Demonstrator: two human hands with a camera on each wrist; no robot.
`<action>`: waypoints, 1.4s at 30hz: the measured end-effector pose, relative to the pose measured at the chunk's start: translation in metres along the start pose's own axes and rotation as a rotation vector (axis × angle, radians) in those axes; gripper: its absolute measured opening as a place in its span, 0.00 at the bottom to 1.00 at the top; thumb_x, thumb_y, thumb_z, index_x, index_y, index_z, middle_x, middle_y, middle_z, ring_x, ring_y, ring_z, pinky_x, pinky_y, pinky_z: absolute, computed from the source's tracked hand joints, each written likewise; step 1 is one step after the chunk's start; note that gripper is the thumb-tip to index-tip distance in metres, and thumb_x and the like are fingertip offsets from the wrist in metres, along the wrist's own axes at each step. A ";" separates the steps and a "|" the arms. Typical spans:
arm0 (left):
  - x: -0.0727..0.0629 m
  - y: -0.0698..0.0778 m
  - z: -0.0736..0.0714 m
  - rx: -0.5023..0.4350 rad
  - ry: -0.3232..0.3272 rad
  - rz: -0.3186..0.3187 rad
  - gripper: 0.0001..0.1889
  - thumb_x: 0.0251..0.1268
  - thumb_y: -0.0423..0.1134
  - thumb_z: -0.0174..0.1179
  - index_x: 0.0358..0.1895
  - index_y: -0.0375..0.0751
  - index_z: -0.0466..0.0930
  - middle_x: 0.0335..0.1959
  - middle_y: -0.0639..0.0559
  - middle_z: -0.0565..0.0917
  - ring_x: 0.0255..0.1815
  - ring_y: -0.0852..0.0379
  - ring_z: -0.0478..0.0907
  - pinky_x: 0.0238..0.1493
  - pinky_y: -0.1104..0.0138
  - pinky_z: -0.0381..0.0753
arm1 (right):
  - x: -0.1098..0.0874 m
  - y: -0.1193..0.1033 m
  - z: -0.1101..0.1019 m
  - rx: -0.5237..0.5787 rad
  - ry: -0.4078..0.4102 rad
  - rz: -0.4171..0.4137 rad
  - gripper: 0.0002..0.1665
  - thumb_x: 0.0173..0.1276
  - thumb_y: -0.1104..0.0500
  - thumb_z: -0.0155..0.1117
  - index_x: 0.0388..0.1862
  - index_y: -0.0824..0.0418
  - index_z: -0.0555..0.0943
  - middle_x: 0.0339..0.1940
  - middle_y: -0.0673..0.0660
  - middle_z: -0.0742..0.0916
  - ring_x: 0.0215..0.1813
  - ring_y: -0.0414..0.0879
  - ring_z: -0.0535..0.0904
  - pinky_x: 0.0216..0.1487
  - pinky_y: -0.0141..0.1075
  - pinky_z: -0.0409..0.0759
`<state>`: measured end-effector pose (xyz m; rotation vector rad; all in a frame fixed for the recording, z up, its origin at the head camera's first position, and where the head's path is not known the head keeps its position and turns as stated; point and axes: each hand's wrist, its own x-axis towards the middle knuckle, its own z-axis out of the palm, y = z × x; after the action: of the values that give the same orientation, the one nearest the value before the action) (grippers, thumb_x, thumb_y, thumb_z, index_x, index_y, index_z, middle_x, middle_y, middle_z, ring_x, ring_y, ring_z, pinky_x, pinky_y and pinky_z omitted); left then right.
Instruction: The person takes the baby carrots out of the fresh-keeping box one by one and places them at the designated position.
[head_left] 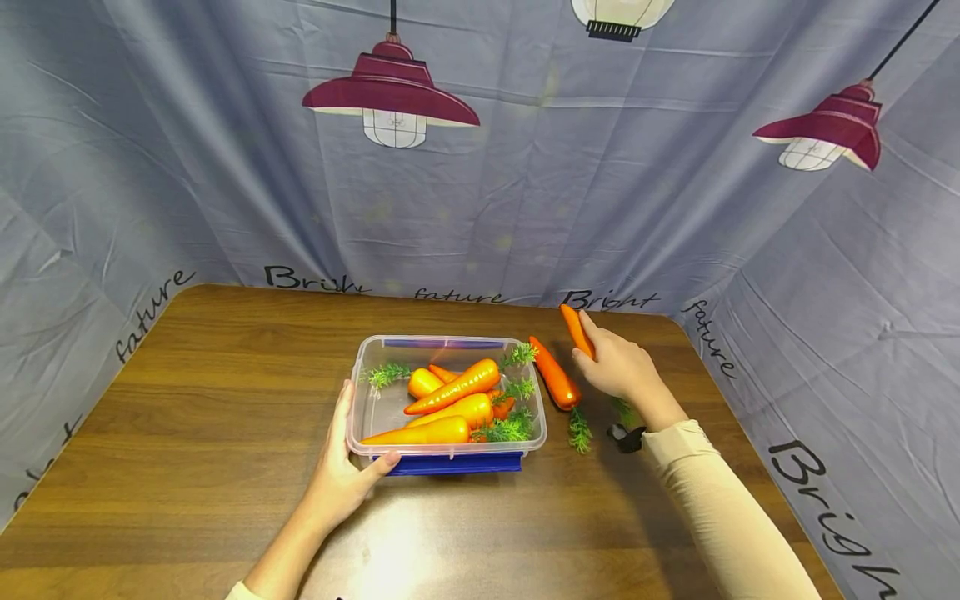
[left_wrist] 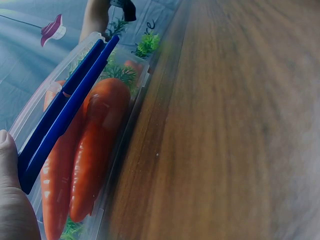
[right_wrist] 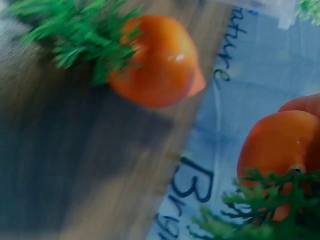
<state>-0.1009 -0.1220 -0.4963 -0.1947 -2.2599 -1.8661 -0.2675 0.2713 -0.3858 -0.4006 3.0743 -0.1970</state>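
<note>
On the table stands a clear plastic food container point(head_left: 450, 449) with blue side flaps point(left_wrist: 75, 95). Several orange toy carrots point(head_left: 453, 387) with green leafy tops lie inside it. My left hand point(head_left: 341, 479) holds the container's near left corner, thumb at the front rim and fingers along the left side. To the right of the container, my right hand point(head_left: 618, 362) grips a carrot point(head_left: 577, 329) above the table, its green top hanging under the hand in the right wrist view. Another carrot point(head_left: 555, 375) lies between that hand and the container, its leaves toward me.
The wooden table point(head_left: 225, 400) reaches back to a grey-blue curtain point(head_left: 465, 208) printed with lamps and lettering, which also encloses both sides. A black object point(head_left: 626, 437) shows under my right wrist.
</note>
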 end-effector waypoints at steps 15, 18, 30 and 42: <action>-0.001 0.001 0.000 0.036 -0.011 -0.036 0.60 0.55 0.36 0.73 0.81 0.63 0.35 0.83 0.49 0.37 0.82 0.45 0.40 0.77 0.69 0.45 | 0.002 0.020 0.032 -0.042 -0.201 0.049 0.40 0.80 0.44 0.39 0.83 0.56 0.43 0.71 0.67 0.74 0.62 0.68 0.77 0.56 0.63 0.75; 0.000 0.001 0.000 0.029 -0.005 -0.033 0.61 0.54 0.35 0.74 0.81 0.63 0.36 0.83 0.49 0.38 0.82 0.45 0.40 0.75 0.74 0.45 | 0.002 0.022 0.036 -0.044 -0.219 0.040 0.39 0.80 0.45 0.38 0.83 0.57 0.44 0.71 0.69 0.74 0.64 0.69 0.75 0.57 0.64 0.74; 0.000 0.001 0.000 0.023 0.001 -0.041 0.61 0.53 0.35 0.74 0.81 0.64 0.36 0.83 0.50 0.38 0.81 0.46 0.42 0.74 0.77 0.45 | 0.000 0.032 0.049 -0.005 -0.261 0.071 0.37 0.81 0.46 0.33 0.83 0.57 0.44 0.74 0.69 0.69 0.69 0.69 0.70 0.63 0.65 0.70; 0.000 0.000 0.000 0.009 0.005 -0.012 0.62 0.51 0.33 0.75 0.81 0.60 0.37 0.83 0.46 0.39 0.81 0.41 0.45 0.67 0.89 0.47 | -0.005 0.030 0.045 -0.043 -0.247 0.117 0.40 0.79 0.36 0.34 0.83 0.48 0.44 0.75 0.72 0.66 0.69 0.75 0.67 0.58 0.70 0.70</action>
<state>-0.1013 -0.1221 -0.4966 -0.1751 -2.2702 -1.8601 -0.2680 0.2957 -0.4338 -0.2254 2.8509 -0.0715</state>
